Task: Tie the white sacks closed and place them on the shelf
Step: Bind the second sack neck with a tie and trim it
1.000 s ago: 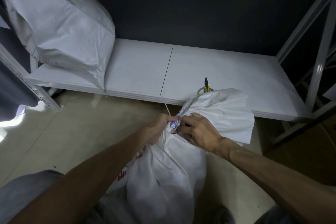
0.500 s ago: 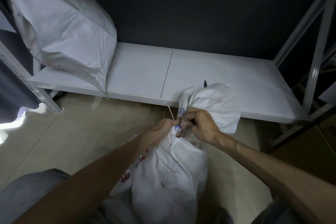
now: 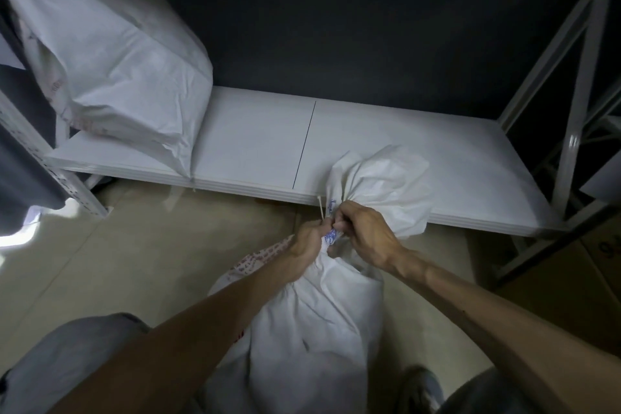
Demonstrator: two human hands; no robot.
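Head view: tying is in hand; left hand (image 3: 306, 240) and right hand (image 3: 368, 235) pinch the gathered neck of the sack (image 3: 319, 329), which stands on the floor by the shelf (image 3: 252, 141); a tie (image 3: 321, 209) pokes up beside the fingers; next, probably, cinching it, then lifting; another sack (image 3: 111, 54) fills the shelf's left end.

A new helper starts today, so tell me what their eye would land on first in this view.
At centre foreground, the left hand and right hand grip the gathered neck of a white sack, with a thin pale tie poking up beside them. A second sack sits at the left end of the white shelf behind.
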